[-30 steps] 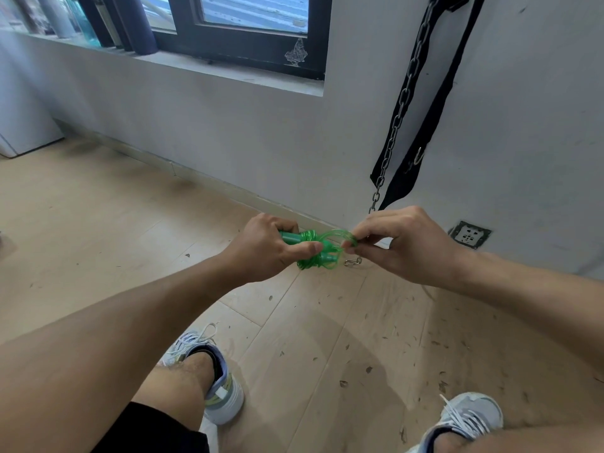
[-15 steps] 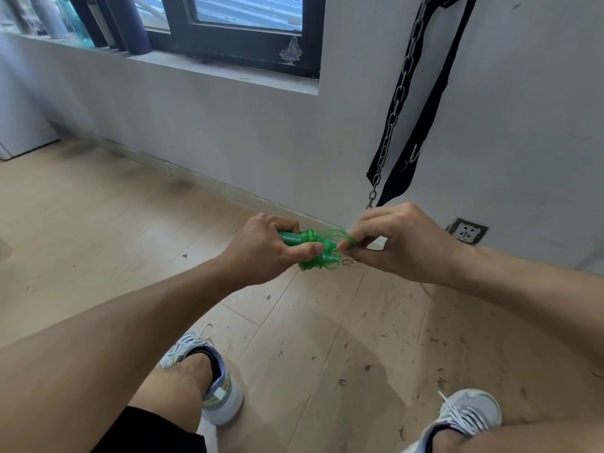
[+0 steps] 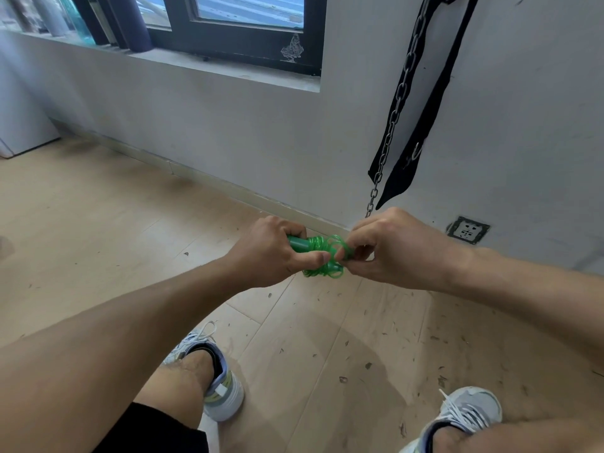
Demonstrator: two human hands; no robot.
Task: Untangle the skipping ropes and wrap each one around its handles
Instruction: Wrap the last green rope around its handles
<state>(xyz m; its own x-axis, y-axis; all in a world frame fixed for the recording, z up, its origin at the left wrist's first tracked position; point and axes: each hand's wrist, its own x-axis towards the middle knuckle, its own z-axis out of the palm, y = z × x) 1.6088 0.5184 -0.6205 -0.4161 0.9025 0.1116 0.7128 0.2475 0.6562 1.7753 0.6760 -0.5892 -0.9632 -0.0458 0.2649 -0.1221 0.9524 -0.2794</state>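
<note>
Both forearms reach forward above the pale wooden floor (image 3: pixel 98 223), meeting just below the hanging steel chain (image 3: pixel 397 103). The left hand (image 3: pixel 268 253) curls its fingers round the green plastic handles (image 3: pixel 298 244) of the translucent green skipping rope (image 3: pixel 322 256), thumb pressing the coils. The right hand (image 3: pixel 395 246) pinches a loop at the bundle's right end.

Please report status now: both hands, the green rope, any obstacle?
Left hand grips the green handles. Right hand pinches the rope coils, wound round the handles. Nothing in the way; chain hangs behind, apart.
</note>
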